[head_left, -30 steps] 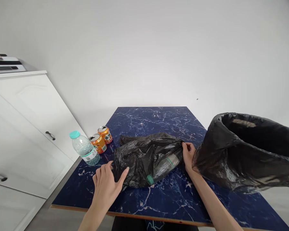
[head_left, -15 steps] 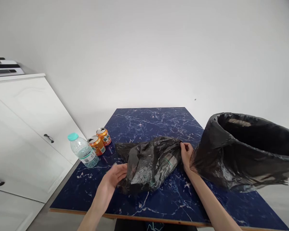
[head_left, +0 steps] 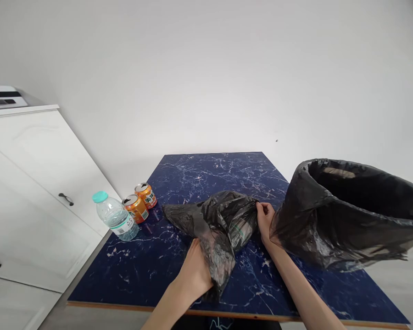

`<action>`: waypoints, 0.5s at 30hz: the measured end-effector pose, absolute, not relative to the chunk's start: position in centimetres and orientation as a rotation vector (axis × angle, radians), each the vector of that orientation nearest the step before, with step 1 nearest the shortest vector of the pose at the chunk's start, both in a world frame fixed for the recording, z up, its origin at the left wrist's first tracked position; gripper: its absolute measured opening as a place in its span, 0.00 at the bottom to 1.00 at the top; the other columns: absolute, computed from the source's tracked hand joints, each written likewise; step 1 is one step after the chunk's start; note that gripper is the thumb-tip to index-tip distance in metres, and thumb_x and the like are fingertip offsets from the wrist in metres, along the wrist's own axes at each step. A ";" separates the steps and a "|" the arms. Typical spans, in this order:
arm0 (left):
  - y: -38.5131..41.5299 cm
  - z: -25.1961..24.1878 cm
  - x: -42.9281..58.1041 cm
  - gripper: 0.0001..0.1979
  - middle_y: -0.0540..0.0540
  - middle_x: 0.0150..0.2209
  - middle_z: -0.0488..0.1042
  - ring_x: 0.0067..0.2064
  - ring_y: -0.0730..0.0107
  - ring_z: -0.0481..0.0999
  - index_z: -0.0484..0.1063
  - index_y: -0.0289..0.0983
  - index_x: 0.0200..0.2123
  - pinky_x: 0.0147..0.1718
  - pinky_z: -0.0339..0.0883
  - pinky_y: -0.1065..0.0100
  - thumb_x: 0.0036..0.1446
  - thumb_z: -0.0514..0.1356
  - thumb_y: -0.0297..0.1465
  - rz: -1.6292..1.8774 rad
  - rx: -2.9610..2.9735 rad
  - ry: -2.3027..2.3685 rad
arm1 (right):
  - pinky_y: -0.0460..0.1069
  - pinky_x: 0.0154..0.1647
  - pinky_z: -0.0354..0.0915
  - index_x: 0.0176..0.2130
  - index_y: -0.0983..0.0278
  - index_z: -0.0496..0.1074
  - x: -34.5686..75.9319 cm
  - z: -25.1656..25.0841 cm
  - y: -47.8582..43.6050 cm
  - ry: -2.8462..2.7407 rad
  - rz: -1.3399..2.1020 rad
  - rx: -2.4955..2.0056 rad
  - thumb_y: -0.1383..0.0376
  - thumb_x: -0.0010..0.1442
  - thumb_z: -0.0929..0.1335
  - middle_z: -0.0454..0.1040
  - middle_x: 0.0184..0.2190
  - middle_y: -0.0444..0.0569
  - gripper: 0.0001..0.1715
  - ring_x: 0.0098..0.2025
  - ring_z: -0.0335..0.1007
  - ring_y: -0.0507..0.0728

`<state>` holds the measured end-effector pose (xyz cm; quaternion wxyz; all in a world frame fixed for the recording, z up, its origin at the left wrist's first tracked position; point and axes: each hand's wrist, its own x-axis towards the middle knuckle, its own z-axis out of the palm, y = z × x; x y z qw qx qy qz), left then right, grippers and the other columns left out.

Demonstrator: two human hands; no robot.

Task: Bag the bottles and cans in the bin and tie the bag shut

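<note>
A crumpled black plastic bag [head_left: 220, 220] lies in the middle of the dark blue marbled table [head_left: 151, 270], with a plastic bottle showing faintly through it. My left hand [head_left: 194, 272] is under the bag's near flap, its fingers hidden by the plastic. My right hand [head_left: 265, 221] is closed on the bag's right edge, pinching the plastic.
A bin lined with a black bag [head_left: 347, 211] stands at the right, tilted towards me. A clear water bottle with a teal cap [head_left: 114, 216] and two orange cans [head_left: 140, 202] stand at the table's left edge. White cabinets [head_left: 30, 183] flank the left side.
My left hand moved right from the bag's left side and slid beneath its near flap. The bag bunched up narrower and covers the bottle's teal cap. My right hand kept its grip.
</note>
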<state>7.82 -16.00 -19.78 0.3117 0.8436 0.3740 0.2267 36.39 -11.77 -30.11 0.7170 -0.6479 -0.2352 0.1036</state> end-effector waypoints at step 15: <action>-15.5 -18.4 1.9 0.19 0.37 0.42 0.86 0.43 0.45 0.86 0.85 0.42 0.49 0.41 0.80 0.55 0.65 0.55 0.34 0.846 2.276 1.252 | 0.54 0.40 0.67 0.34 0.57 0.68 36.3 -30.2 -11.8 -0.470 0.226 -1.420 0.41 0.58 0.68 0.71 0.29 0.44 0.24 0.37 0.71 0.60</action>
